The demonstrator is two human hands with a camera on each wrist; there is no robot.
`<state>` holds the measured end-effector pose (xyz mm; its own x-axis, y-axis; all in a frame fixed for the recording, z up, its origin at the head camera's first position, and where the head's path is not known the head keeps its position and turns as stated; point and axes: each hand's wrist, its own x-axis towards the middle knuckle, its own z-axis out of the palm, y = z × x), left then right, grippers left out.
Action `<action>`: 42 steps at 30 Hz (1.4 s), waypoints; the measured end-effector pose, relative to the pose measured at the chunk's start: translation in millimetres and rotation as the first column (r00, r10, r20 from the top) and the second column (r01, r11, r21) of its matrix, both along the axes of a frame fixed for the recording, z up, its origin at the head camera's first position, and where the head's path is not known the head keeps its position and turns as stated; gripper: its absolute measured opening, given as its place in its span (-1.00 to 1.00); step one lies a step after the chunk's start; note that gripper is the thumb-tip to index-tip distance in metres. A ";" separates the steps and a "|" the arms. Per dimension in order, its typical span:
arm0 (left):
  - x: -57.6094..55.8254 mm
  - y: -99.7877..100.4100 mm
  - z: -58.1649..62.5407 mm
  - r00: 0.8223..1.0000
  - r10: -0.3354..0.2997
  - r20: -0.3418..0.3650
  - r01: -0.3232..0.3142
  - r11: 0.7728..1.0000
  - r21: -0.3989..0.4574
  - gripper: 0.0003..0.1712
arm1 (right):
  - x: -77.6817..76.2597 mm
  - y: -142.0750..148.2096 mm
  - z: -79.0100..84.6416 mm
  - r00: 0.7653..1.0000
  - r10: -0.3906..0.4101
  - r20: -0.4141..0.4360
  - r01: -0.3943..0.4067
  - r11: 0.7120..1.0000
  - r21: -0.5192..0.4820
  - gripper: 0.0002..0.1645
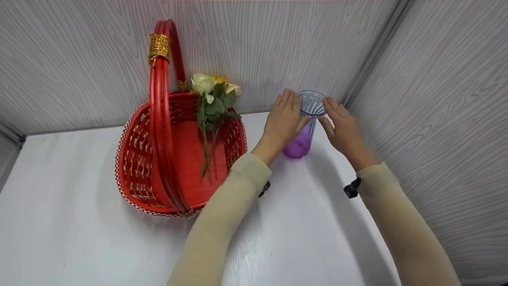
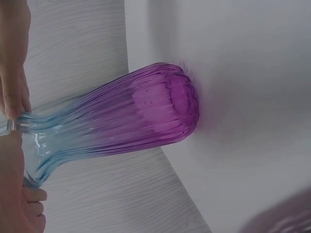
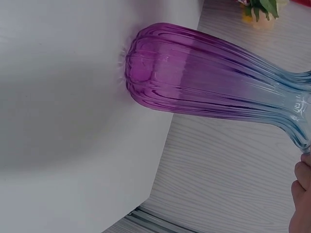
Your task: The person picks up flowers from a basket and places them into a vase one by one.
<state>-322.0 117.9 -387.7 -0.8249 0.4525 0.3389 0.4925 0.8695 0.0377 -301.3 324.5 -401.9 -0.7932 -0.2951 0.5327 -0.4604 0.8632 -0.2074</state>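
The ribbed glass vase [image 1: 300,143], blue at its mouth and purple at its base, stands on the white desk [image 1: 79,171] just right of the red wicker basket [image 1: 184,159]. I see the left hand [image 1: 282,117] at the vase's rim on the basket side and the right hand [image 1: 343,129] on the side away from the basket, fingers straight, touching the glass without clenching. Steadying the vase looks like the step in hand; the next move calls for even pressure, lest it tip. A leafy flower bunch [image 1: 214,109] leans inside the basket.
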 end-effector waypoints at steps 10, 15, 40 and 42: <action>10.5 -10.1 0.6 1.000 0.016 -0.004 -0.015 1.000 0.010 -0.09 | 5.7 -9.5 -2.2 1.000 0.013 -0.023 -0.013 1.000 -0.002 -0.36; 13.8 -17.6 1.7 0.999 0.035 0.013 -0.035 0.999 0.003 -0.09 | 7.1 -17.3 -2.2 0.999 0.034 -0.015 -0.034 0.999 -0.008 -0.35; 42.8 -47.6 -1.0 0.998 0.051 -0.022 -0.050 0.996 0.072 -0.11 | 24.2 -45.6 -8.4 0.990 0.097 -0.101 -0.099 0.995 -0.019 -0.36; 45.1 -51.1 0.0 0.998 0.054 -0.015 -0.053 0.996 0.068 -0.11 | 25.9 -49.0 -7.9 0.990 0.099 -0.102 -0.102 0.995 -0.019 -0.36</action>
<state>-276.8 66.8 -387.7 -0.8412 0.3833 0.3814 0.4462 0.8905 0.0893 -275.4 275.4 -409.8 -0.7024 -0.3565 0.6161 -0.5640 0.8068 -0.1761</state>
